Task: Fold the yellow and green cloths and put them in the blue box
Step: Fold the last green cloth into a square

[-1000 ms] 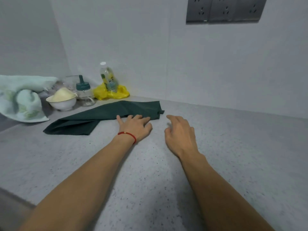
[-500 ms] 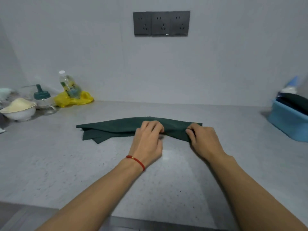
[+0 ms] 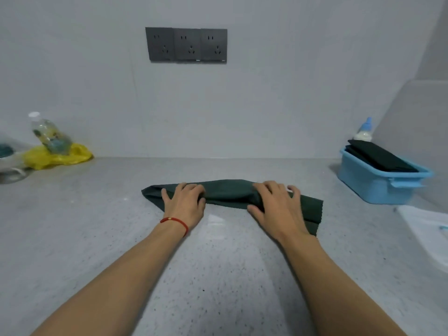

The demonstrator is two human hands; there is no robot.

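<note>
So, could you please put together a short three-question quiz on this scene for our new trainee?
1. True or false: both hands rest on the green cloth on the counter.
2. Which wrist wears the red string bracelet? A) left B) right C) both
3. Fill in: the blue box already holds folded ____ cloth.

Key
1. True: the left hand and the right hand both lie on it.
2. A.
3. Dark; the folded dark cloth sticks up above the rim.
</note>
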